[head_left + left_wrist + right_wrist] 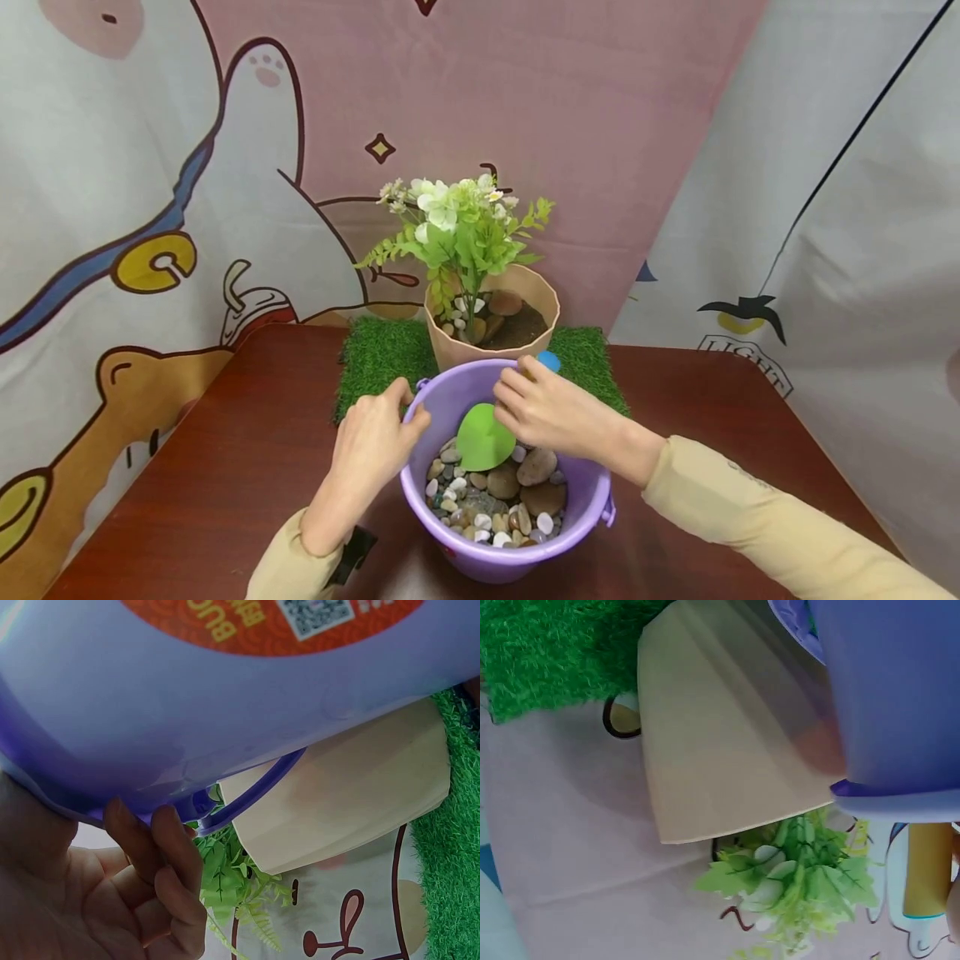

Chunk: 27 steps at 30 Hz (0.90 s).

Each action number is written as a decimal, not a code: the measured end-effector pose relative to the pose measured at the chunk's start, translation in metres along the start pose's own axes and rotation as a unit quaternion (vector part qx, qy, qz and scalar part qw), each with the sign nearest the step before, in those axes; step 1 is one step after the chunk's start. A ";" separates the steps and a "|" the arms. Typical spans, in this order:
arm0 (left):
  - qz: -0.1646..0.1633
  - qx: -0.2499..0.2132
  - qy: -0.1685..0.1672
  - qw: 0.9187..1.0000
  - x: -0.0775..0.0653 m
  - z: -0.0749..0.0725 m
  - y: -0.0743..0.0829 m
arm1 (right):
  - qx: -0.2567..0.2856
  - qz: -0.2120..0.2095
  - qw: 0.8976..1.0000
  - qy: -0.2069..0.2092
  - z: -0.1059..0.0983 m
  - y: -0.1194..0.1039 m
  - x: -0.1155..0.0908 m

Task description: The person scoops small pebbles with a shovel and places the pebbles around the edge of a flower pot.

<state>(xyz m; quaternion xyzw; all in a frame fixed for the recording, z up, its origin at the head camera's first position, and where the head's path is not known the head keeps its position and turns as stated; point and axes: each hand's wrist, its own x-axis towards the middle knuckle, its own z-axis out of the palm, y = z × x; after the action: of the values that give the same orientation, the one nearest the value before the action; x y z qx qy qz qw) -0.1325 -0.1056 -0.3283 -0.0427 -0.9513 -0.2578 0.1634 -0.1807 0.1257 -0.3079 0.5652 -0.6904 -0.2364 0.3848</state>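
A purple bucket (510, 554) stands on the table, with pebbles (491, 508) of mixed sizes inside. My left hand (378, 429) holds the bucket's left rim near a handle joint; its curled fingertips (124, 821) meet the rim in the left wrist view. Over the bucket's far right side, my right hand (536, 404) grips a toy shovel by its yellow handle (928, 874). The shovel's green leaf-shaped blade (486, 437) points down inside the bucket, overlapping the pebbles, and its blue end (549, 361) sticks out behind the fingers.
Behind the bucket, a beige flowerpot (480, 354) holds soil, stones and a leafy plant with white flowers (457, 225). It stands on a green artificial grass mat (382, 350). The brown table (195, 492) ends at a printed cloth backdrop (555, 125).
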 end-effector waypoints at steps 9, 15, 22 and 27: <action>-0.003 0.000 -0.004 1.000 0.000 -0.001 -0.001 | -0.045 -0.063 0.997 0.022 -0.003 -0.001 0.004; -0.003 -0.003 -0.002 1.000 -0.001 -0.001 -0.002 | 0.007 -0.026 1.000 -0.002 0.004 0.004 0.001; -0.001 -0.007 -0.002 1.000 0.000 -0.001 -0.001 | 0.012 -0.030 0.999 0.009 0.006 0.006 -0.007; -0.004 -0.007 -0.005 1.000 0.001 -0.001 0.000 | 0.034 -0.022 0.999 0.006 0.006 0.006 -0.009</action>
<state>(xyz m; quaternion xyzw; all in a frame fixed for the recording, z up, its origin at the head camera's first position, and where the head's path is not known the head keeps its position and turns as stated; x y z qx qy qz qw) -0.1328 -0.1061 -0.3275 -0.0413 -0.9505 -0.2649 0.1572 -0.1885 0.1354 -0.3089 0.5941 -0.6832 -0.2181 0.3644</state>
